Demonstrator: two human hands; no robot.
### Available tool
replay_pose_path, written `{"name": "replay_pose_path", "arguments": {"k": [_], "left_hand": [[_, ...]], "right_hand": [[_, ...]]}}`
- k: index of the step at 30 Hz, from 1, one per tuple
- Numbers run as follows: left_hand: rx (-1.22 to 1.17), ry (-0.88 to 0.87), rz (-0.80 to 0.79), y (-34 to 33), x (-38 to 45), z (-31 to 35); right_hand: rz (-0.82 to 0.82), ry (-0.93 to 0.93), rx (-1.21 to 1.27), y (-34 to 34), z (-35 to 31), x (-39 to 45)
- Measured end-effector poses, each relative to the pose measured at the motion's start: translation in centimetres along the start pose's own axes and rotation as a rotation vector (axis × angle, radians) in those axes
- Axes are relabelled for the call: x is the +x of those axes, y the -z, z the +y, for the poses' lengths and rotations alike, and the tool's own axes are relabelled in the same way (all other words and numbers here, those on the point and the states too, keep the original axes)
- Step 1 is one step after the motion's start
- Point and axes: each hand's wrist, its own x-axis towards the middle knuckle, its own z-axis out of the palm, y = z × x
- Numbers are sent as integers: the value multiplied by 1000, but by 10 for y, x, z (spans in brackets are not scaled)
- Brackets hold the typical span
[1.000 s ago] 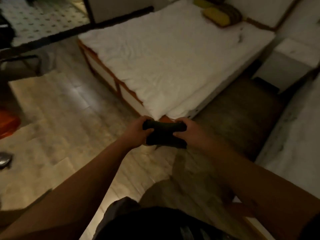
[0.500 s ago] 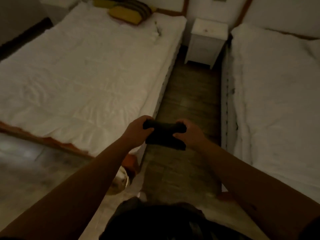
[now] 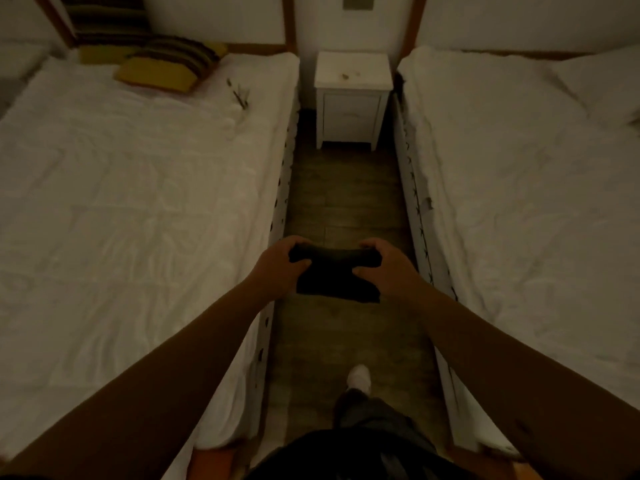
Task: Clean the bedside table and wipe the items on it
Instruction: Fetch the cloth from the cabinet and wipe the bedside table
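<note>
left hand (image 3: 277,268), right hand (image 3: 388,268) grip dark cloth (image 3: 334,277) | bedside table (image 3: 353,72) specks possibly crumbs

light: dim | floor (image 3: 343,209): wood planks | beds: left bed (image 3: 138,202), right bed (image 3: 526,202), white

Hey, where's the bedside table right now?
In the head view the white bedside table stands top centre against the far wall, at the end of the aisle between the left bed and the right bed, well beyond both hands and their cloth.

I see the white bedside table (image 3: 353,69) at twelve o'clock, small specks (image 3: 349,76) on its top, standing on the wooden floor (image 3: 346,206) between two beds
</note>
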Motion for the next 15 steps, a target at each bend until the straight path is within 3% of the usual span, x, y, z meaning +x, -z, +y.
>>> {"name": "replay_pose_path", "arguments": {"k": [7,15], "left_hand": [[3,33,10,12,136,44],[-55,37,-30,41,302,38]], "right_hand": [[-70,43,15,77,-15,127],[-53,19,0,107,-30,283]]}}
